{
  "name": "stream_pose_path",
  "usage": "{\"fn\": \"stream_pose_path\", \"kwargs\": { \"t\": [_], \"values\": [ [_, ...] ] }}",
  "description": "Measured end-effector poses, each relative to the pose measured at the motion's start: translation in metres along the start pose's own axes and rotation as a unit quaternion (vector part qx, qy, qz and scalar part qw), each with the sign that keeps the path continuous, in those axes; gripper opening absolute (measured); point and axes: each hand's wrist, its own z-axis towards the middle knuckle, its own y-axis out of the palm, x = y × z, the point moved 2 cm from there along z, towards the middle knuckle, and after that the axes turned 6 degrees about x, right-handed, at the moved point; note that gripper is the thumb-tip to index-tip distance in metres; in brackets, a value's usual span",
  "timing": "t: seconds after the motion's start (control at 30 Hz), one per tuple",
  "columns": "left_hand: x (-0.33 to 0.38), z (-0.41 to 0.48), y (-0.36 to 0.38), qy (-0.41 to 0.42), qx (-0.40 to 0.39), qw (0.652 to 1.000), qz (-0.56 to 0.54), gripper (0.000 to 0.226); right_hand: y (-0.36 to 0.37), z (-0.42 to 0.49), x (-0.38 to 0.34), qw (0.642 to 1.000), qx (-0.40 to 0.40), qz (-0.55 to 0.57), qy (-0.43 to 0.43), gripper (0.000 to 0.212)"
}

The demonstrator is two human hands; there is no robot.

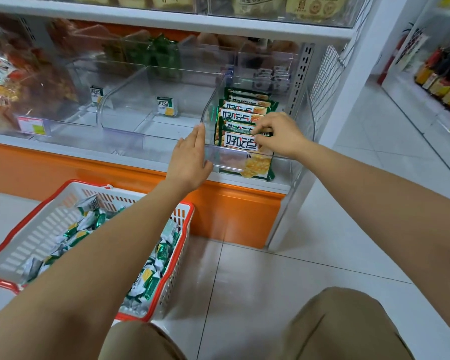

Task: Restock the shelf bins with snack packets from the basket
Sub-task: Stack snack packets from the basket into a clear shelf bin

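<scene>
My right hand (278,136) has its fingers curled and pinches the top edge of a glossy green-and-white foil cracker packet (240,146). It is the frontmost of a row of like flat packets standing on edge just under my fingertips, inside a clear hard-plastic bin (209,110) with curved side walls. My left hand (190,162) lies to the left, fingers straight and pressed together, flat against that bin's smooth transparent front lip at its left corner. Left of those fingers sits a second clear plastic bin (122,136) with one small square green-and-yellow packet (167,106) standing far back in it; farther left a third clear bin (70,118) holds a similar small packet (96,94). The bins stand on a white shelf board (281,185) above a shiny orange base panel (231,211), below my hands. Under my left forearm, on the pale glossy floor tiles (270,276), is a white slotted plastic basket with a red rim (183,224), holding a loose heap of small crinkled green, white and yellow snack packets (147,276); my forearm crosses it and hides part of the heap. Right of my right hand a white wire mesh panel (325,74) closes the shelf end, and beyond it a blurred rack of dark bottles (439,81). My knees in khaki cloth (335,323) show lowest.
</scene>
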Motion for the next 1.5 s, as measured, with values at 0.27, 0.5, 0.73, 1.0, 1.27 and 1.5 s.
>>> {"fn": "stream_pose_path", "kwargs": {
  "t": [0.27, 0.5, 0.73, 1.0, 1.27, 1.5],
  "values": [
    [-0.031, -0.027, -0.014, -0.003, 0.019, 1.0, -0.003, 0.068, 0.023, 0.003, -0.086, 0.983, 0.07, 0.116, -0.124, 0.018],
    [-0.128, -0.123, -0.02, -0.098, -0.001, 0.994, 0.042, 0.059, 0.145, -0.015, -0.17, 0.969, -0.055, 0.192, -0.147, 0.016],
    [-0.213, -0.258, 0.003, -0.238, -0.116, 0.958, 0.106, 0.061, 0.278, -0.062, -0.192, 0.953, -0.28, 0.086, -0.078, 0.028],
    [-0.221, -0.322, 0.035, -0.352, -0.122, 0.924, 0.084, 0.06, 0.359, -0.097, -0.169, 0.931, -0.36, -0.05, 0.04, 0.073],
    [-0.222, -0.327, 0.041, -0.337, -0.077, 0.936, 0.071, 0.087, 0.37, -0.097, -0.159, 0.946, -0.309, -0.077, 0.067, 0.073],
    [-0.228, -0.326, 0.04, -0.315, -0.108, 0.942, 0.044, 0.086, 0.341, -0.07, -0.154, 0.94, -0.335, 0.023, 0.057, 0.045]
  ]
}}
